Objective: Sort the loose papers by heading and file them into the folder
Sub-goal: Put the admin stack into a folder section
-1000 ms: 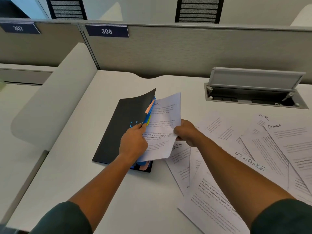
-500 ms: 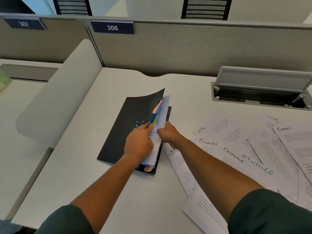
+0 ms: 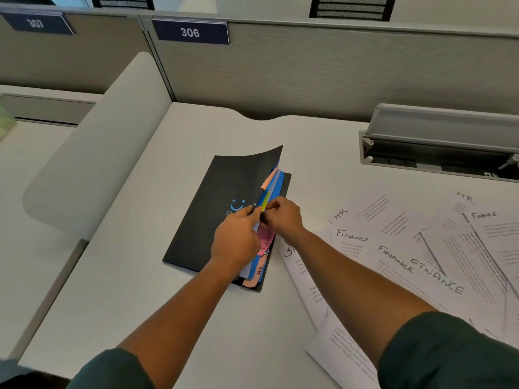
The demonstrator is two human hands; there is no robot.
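A black folder point(image 3: 222, 203) with a blue smile mark lies on the white desk, its front cover curled up at the far corner. Blue, peach and pink tabbed dividers point(image 3: 271, 186) stick out along its right edge, one marked HR. My left hand point(image 3: 236, 237) rests on the cover and pinches the divider edge. My right hand point(image 3: 282, 217) meets it there, fingers closed on the yellow and pink tabs. A white sheet's edge point(image 3: 247, 269) shows tucked under my left hand. Loose papers point(image 3: 421, 248) headed HR and FINANCE lie spread to the right.
An open cable tray with a raised grey lid point(image 3: 438, 141) sits at the back right. A grey partition with plates 306 and 307 closes the back. A rounded white side panel point(image 3: 95, 153) stands left of the desk point(image 3: 134, 276).
The white sheet my hands held up over the folder has gone down between the dividers. Both hands have closed in on the folder's right edge.
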